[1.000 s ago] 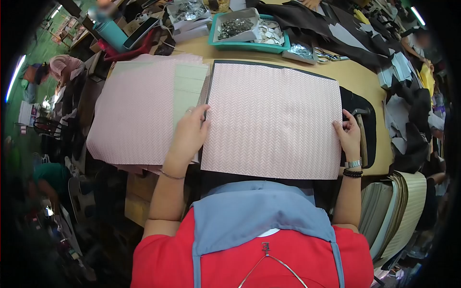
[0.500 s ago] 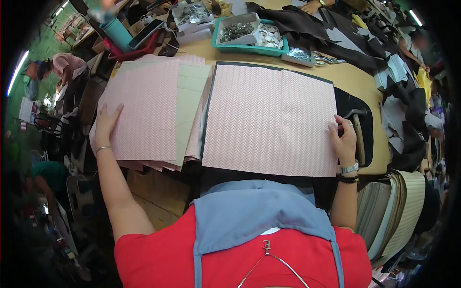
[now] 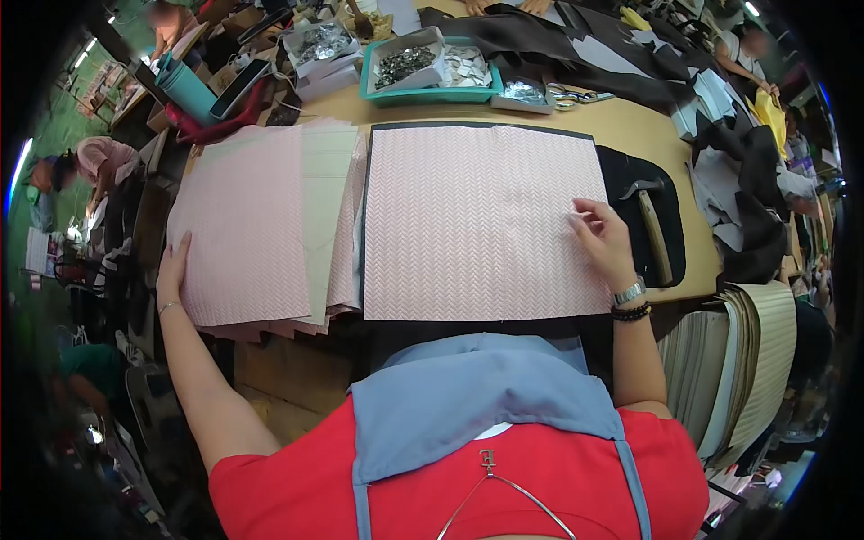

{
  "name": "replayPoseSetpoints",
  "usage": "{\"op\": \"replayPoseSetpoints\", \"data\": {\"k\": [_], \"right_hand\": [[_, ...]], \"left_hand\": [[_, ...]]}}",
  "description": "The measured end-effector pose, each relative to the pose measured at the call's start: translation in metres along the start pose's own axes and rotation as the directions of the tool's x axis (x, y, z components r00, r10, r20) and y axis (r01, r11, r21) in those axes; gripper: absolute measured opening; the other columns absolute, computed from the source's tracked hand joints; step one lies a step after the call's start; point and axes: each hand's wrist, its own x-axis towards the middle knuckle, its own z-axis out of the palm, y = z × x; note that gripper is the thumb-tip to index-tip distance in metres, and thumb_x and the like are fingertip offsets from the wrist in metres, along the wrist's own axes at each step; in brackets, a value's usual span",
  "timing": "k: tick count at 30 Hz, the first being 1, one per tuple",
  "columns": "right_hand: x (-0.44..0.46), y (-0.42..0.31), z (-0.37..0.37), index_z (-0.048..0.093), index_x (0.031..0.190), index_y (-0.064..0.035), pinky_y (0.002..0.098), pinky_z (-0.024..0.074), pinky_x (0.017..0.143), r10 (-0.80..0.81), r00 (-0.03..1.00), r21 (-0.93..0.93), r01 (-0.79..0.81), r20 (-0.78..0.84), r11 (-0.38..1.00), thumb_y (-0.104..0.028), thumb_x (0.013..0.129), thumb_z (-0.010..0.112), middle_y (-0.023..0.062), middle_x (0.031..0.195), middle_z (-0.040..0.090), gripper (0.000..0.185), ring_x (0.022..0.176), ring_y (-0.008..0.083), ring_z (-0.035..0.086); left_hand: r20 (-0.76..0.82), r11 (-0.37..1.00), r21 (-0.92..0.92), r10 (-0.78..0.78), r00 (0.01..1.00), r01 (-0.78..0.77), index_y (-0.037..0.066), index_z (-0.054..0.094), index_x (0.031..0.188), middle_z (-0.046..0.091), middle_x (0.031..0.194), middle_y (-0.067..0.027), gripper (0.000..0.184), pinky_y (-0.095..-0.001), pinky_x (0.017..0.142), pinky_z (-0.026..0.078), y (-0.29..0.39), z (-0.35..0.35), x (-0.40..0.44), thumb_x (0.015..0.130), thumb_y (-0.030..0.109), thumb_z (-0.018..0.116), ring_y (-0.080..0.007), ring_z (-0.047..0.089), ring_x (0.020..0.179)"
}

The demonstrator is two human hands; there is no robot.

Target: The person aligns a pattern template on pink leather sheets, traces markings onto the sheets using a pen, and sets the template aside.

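A pink sheet with an embossed herringbone pattern (image 3: 477, 225) lies flat in front of me, over a dark backing that shows along its top and left edges. My right hand (image 3: 607, 241) is above its right part, fingers loosely bent and thumb apart, with nothing visible in them. At left is a fanned stack of similar pink sheets (image 3: 238, 225), with a pale green sheet (image 3: 328, 198) showing along its right side. My left hand (image 3: 175, 270) rests at the stack's left edge, fingers extended and thumb hidden or unclear.
A hammer (image 3: 657, 229) lies on a black pad (image 3: 621, 171) at right. Behind are a teal tray (image 3: 432, 94) with small metal pieces, scissors (image 3: 580, 96) and dark material scraps (image 3: 513, 40). Folded sheets (image 3: 751, 360) hang at lower right. Other people work around.
My right hand has moved left from the sheet's right edge to over its surface. My left hand has slid down along the stack's left edge. The head view has shifted slightly.
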Motion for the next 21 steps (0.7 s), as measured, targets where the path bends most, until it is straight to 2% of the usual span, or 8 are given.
{"op": "replayPoseSetpoints", "data": {"k": [2,4,5,8,9,15,18,21], "right_hand": [[0.007,-0.016,0.027,0.063,0.116,0.0013,0.0234,0.0494,0.073,0.083,0.983,0.358,-0.139,0.167,0.923,-0.02,0.091,0.066,0.0037,0.097,0.065,0.033,0.082,0.0089,0.058],[0.013,-0.05,0.062,0.054,0.129,-0.0026,0.0241,0.0505,0.073,0.162,0.861,0.564,-0.447,0.482,0.694,-0.025,0.095,0.062,0.0031,0.105,0.062,0.042,0.084,0.0065,0.058],[0.02,-0.063,0.081,0.045,0.135,-0.0014,0.0265,0.0529,0.081,0.121,0.77,0.553,-0.548,0.626,0.628,-0.023,0.095,0.06,0.0074,0.122,0.058,0.048,0.094,0.0114,0.061],[0.035,-0.088,0.153,0.027,0.147,-0.0017,0.0339,0.0498,0.092,-0.015,0.602,0.521,-0.678,0.798,0.518,-0.031,0.094,0.063,0.0117,0.126,0.055,0.071,0.108,0.0188,0.058],[0.039,-0.108,0.17,0.023,0.149,-0.0018,0.0347,0.0491,0.093,0.04,0.569,0.452,-0.692,0.821,0.563,-0.032,0.093,0.064,0.0119,0.126,0.055,0.076,0.111,0.019,0.056],[0.047,-0.152,0.24,0.018,0.15,-0.0092,0.0323,0.0514,0.075,-0.016,0.496,0.461,-0.795,0.868,0.395,-0.024,0.093,0.063,0.0108,0.116,0.057,0.074,0.097,0.0165,0.059],[0.053,-0.158,0.256,0.024,0.145,-0.0102,0.0317,0.0518,0.068,0.05,0.64,0.533,-0.678,0.767,0.506,-0.019,0.091,0.063,0.0095,0.111,0.057,0.067,0.085,0.0149,0.06],[0.062,-0.127,0.303,0.028,0.141,-0.0089,0.0303,0.052,0.064,0.167,0.875,0.551,-0.423,0.454,0.719,-0.016,0.089,0.064,0.0085,0.109,0.056,0.064,0.08,0.0139,0.058]], "left_hand": [[-0.071,0.996,0.087,0.025,0.997,-0.019,0.01,0.027,0.151,0.029,0.153,-0.0205,0.105,-0.0484,0.112,0.025,0.006,0.003,-0.003,0.076,0.079,0.048,-0.035,0.028,0.141],[-0.202,0.965,0.261,0.084,0.976,-0.029,0.015,0.026,0.152,0.023,0.156,-0.0194,0.098,-0.0544,0.112,0.022,0.03,0.015,-0.022,0.079,0.077,0.048,-0.0357,0.021,0.144],[-0.202,0.953,0.29,0.152,0.968,-0.089,0.017,0.026,0.152,0.021,0.156,-0.0193,0.096,-0.0573,0.112,0.021,0.044,0.018,-0.035,0.08,0.076,0.048,-0.0362,0.019,0.145],[-0.168,0.91,0.342,0.304,0.938,-0.234,0.02,0.024,0.152,0.018,0.157,-0.0195,0.089,-0.0642,0.11,0.016,0.087,0.023,-0.076,0.083,0.072,0.048,-0.0373,0.013,0.146],[-0.14,0.904,0.336,0.323,0.936,-0.262,0.02,0.024,0.152,0.018,0.157,-0.0198,0.088,-0.0654,0.11,0.015,0.1,0.025,-0.089,0.084,0.071,0.048,-0.0375,0.014,0.146],[-0.054,0.91,0.293,0.323,0.945,-0.294,0.022,0.023,0.152,0.017,0.157,-0.0196,0.089,-0.0704,0.107,0.012,0.113,0.036,-0.1,0.084,0.072,0.047,-0.0391,0.013,0.145],[-0.043,0.925,0.258,0.3,0.953,-0.279,0.023,0.021,0.153,0.016,0.157,-0.0199,0.089,-0.0707,0.107,0.013,0.111,0.038,-0.095,0.084,0.073,0.046,-0.0394,0.013,0.145],[-0.038,0.935,0.228,0.288,0.957,-0.273,0.024,0.02,0.153,0.016,0.157,-0.0202,0.089,-0.0707,0.107,0.013,0.109,0.039,-0.093,0.084,0.073,0.045,-0.0394,0.013,0.145]]}}
